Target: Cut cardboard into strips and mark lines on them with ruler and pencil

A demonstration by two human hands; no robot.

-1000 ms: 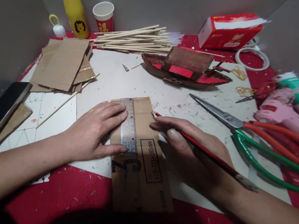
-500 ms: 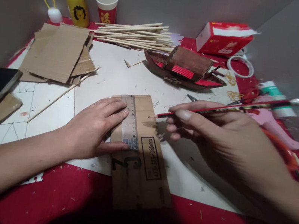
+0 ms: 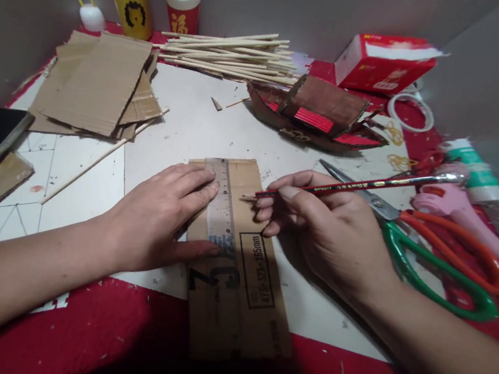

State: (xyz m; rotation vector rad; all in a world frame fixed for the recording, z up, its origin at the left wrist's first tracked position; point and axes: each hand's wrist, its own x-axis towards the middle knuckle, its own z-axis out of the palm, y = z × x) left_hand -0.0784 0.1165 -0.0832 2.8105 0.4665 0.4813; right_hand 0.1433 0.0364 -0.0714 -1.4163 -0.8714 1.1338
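L hand (image 3: 157,213) flat, pins ruler (image 3: 220,214) on card (image 3: 239,255) | R hand (image 3: 328,231) pinches pencil (image 3: 363,185), tip just R of ruler | ruler axis runs near-far

Both forearms are bare to the frame edge, no sleeves; left hand (image 3: 154,219) and right hand (image 3: 333,238) ungloved, nails short.

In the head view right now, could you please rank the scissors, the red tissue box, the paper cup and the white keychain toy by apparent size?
1. scissors, though nearness to the camera flatters them
2. red tissue box
3. paper cup
4. white keychain toy
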